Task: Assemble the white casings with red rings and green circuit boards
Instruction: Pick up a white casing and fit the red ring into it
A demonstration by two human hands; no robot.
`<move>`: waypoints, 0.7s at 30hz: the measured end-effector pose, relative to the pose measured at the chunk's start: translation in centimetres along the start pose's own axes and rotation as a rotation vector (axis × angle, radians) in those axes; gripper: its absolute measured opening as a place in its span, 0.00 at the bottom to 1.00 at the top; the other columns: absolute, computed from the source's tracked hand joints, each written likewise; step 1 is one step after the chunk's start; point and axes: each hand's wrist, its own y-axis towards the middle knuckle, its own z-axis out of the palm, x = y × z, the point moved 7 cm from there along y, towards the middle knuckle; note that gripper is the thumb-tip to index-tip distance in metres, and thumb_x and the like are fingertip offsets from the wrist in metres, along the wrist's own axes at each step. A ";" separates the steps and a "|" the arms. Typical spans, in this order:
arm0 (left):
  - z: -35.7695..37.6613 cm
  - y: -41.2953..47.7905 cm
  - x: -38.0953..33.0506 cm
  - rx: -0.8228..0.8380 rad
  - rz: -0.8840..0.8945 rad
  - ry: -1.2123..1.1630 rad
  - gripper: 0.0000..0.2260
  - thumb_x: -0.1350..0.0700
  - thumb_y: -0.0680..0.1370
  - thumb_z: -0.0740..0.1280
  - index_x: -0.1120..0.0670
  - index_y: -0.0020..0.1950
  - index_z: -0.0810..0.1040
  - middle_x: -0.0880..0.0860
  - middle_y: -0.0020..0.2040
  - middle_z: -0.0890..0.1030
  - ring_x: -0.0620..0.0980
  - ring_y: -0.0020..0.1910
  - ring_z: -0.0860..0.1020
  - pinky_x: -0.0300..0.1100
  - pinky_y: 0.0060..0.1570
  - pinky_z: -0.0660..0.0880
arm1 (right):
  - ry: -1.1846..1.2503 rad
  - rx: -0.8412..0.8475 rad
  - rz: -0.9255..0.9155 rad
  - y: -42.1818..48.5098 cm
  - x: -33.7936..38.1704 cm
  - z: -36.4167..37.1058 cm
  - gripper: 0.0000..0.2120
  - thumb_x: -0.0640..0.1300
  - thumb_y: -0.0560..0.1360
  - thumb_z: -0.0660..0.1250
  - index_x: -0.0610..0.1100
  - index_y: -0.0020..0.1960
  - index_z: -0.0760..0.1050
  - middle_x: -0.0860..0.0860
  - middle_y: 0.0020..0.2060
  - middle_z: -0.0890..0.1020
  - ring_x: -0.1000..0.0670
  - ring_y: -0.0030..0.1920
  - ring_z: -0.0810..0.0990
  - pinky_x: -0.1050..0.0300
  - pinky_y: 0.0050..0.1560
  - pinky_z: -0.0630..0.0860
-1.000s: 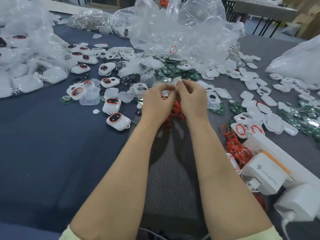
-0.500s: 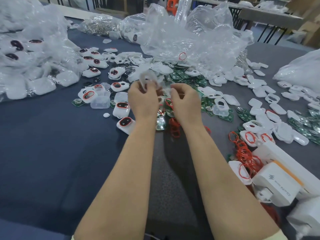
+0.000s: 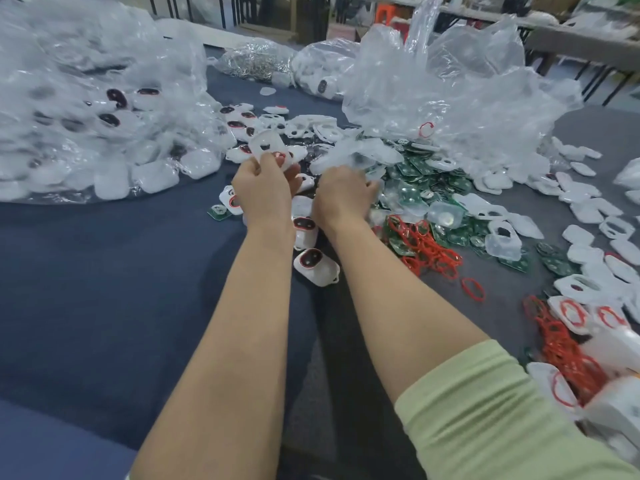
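Small assembly workshop, cloth-covered tabletop (image 3: 104,289) strewn with loose white casings (image 3: 588,216), a heap of green circuit boards (image 3: 433,174), tangled red rings (image 3: 429,251), clear plastic bags (image 3: 86,116) bulging with parts, more work tables (image 3: 571,46) behind.

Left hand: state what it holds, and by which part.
The left hand pinches a white casing by its lower edge; the rest sticks up above the fingers.
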 end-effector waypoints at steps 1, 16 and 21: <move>0.2 -0.1 0.2 0.013 -0.008 0.018 0.12 0.64 0.80 0.57 0.57 0.37 0.72 0.53 0.36 0.76 0.47 0.32 0.78 0.39 0.34 0.77 | 0.029 -0.019 -0.001 0.1 -0.3 -0.2 0.13 0.37 0.74 0.58 0.46 0.56 0.74 0.47 0.54 0.79 0.44 0.60 0.73 0.44 0.62 0.63; 6.5 -5.2 6.5 0.193 -0.069 0.097 0.10 0.57 0.83 0.59 0.59 0.46 0.75 0.52 0.39 0.81 0.48 0.37 0.82 0.35 0.32 0.75 | 1.234 -0.218 0.384 -3.6 -13.2 -3.2 0.10 0.35 0.80 0.58 0.45 0.47 0.77 0.53 0.41 0.76 0.51 0.45 0.77 0.59 0.44 0.79; 7.1 -6.6 7.7 0.280 -0.139 0.075 0.06 0.62 0.82 0.59 0.59 0.47 0.74 0.54 0.42 0.80 0.46 0.34 0.82 0.35 0.27 0.76 | 1.005 -0.343 0.305 -4.9 -14.6 -4.6 0.13 0.36 0.79 0.56 0.46 0.49 0.78 0.53 0.46 0.79 0.53 0.48 0.77 0.57 0.52 0.74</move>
